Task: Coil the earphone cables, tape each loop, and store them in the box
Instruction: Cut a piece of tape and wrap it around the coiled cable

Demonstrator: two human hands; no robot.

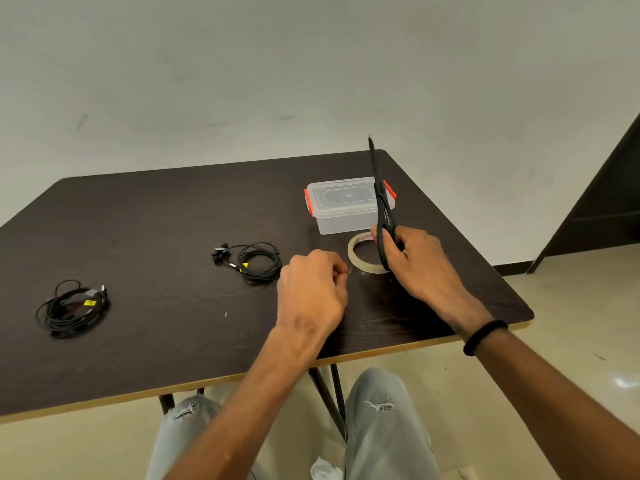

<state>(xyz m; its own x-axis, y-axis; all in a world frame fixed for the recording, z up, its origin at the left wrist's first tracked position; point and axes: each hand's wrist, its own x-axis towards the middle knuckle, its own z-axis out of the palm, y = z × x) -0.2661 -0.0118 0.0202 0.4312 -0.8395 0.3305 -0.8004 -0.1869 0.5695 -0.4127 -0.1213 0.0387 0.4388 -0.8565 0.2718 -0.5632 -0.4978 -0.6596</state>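
Observation:
Two coiled black earphones lie on the dark table [173, 341]: one earphone coil [258, 259] near the middle, another earphone coil [72, 308] at the far left. A clear tape roll [355, 258] lies flat in front of the clear plastic box [343, 207], whose lid is on and has red latches. My right hand [419, 261] grips black scissors [381, 202] that point up and away, blades closed, right beside the tape roll. My left hand [311, 289] hovers left of the roll with fingertips pinched together; a clear piece of tape between them is hard to make out.
The table's near edge runs just in front of my wrists, its right corner beside my right forearm. A wall stands behind the table. A dark slanted structure [602, 202] is at the far right. My knees show below the table.

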